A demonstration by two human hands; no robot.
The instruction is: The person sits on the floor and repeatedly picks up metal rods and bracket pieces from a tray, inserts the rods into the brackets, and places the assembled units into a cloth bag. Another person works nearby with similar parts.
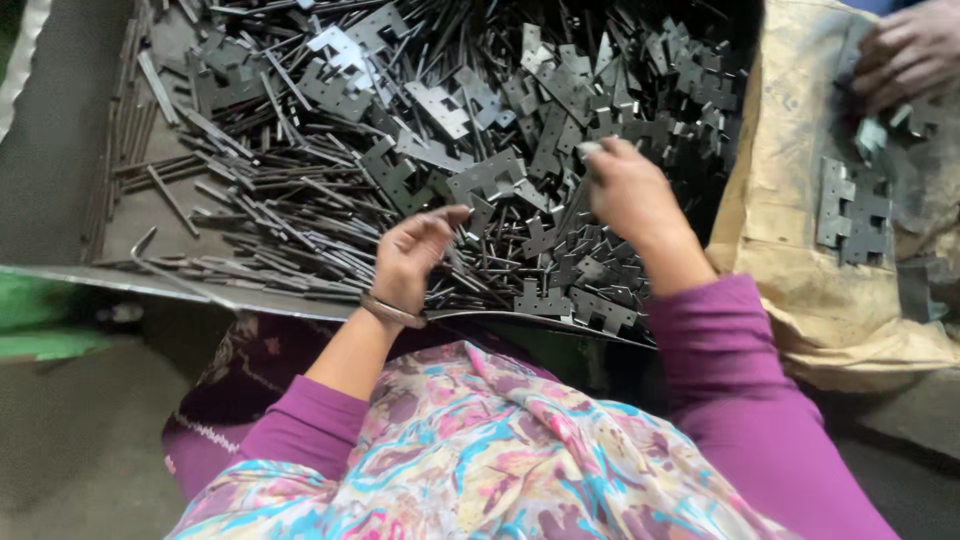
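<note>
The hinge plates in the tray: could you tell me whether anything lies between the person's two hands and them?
Nothing visible does. The left hand and right hand are both already in the heap of hinge plates and pins. Another person's hand works apart, over the sack on the right.

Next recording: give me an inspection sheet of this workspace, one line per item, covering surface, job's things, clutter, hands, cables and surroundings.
Surface: a metal tray on the person's lap edge, grey and worn.
Job's things: a heap of grey hinge plates mixed with thin metal pins.
Clutter: loose pins spread to the tray's left side; more hinge plates on a tan sack to the right.
Hands: left hand curled over the pins, whether it grips one cannot be told; right hand pinches a small metal piece at the fingertips.
Cables: nothing seen.
Surroundings: another person's hand works at the top right; concrete floor below.
</note>
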